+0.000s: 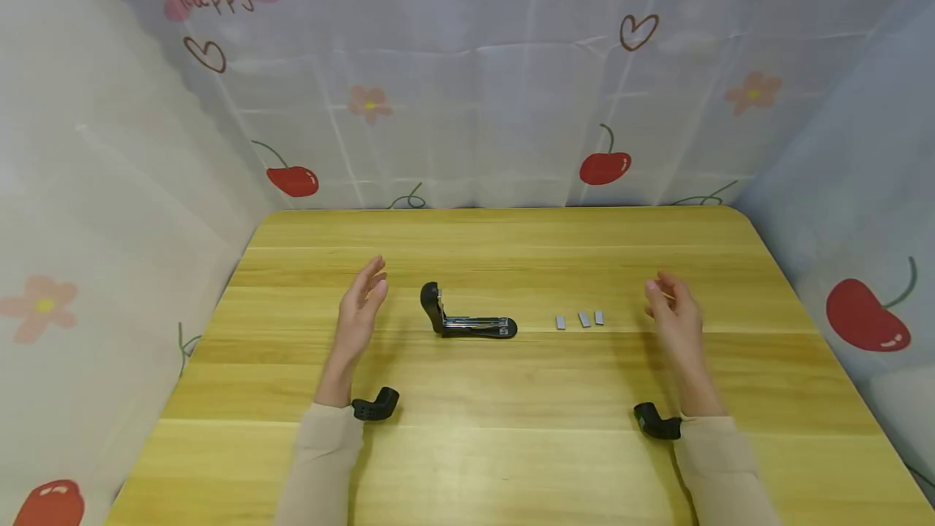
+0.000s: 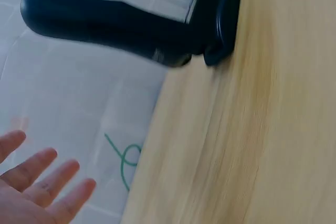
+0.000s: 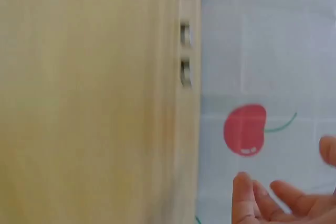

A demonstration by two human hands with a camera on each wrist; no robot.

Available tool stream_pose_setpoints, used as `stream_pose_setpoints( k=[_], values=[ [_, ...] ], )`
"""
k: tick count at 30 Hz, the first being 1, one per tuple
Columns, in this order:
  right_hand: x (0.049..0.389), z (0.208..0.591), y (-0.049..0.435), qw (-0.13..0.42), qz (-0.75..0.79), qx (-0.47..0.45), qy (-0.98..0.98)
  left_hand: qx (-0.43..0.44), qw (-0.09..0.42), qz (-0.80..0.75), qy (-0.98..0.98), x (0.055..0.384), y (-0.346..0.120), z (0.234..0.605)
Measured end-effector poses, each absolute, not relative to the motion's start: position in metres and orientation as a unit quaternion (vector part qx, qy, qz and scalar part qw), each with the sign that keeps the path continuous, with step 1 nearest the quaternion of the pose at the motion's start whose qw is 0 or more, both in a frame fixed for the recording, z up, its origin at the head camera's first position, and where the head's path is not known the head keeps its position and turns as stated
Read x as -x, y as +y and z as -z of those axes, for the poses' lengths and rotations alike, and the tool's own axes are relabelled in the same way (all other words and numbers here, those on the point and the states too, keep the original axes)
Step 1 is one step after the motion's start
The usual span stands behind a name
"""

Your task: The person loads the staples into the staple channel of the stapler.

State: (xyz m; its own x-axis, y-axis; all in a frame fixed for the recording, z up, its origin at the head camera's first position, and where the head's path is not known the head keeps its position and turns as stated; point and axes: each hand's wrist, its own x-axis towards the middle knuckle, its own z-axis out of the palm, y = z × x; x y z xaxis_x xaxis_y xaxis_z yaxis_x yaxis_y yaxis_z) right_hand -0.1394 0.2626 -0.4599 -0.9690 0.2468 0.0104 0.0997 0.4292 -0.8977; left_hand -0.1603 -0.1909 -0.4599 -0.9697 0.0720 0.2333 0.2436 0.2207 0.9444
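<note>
A black stapler point(image 1: 467, 329) sits on the counter point(image 1: 504, 396) just below the middle of the head view, opened wide: its rounded upper arm stands nearly upright at the left end, while the base lies flat toward the right, with shiny metal rails along it and a pale marking near its tip. To its right in the frame, three small grey rectangular pieces point(image 1: 584, 320) lie separately in a loose row, the right two closer together, the middle one slightly tilted.
</note>
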Motion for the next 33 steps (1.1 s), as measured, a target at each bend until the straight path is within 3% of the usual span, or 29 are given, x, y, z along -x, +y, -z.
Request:
stream_pose_setpoints(
  k=[7,33],
  values=[
    [0.138,0.48,0.247,0.047,-0.534,0.184,-0.824,0.144,0.073,0.728,-0.666,0.162,-0.175,0.463],
    [0.138,0.506,0.233,0.115,-0.47,0.128,-0.865,0.196,0.041,0.726,-0.657,0.163,-0.155,0.469]
  ],
)
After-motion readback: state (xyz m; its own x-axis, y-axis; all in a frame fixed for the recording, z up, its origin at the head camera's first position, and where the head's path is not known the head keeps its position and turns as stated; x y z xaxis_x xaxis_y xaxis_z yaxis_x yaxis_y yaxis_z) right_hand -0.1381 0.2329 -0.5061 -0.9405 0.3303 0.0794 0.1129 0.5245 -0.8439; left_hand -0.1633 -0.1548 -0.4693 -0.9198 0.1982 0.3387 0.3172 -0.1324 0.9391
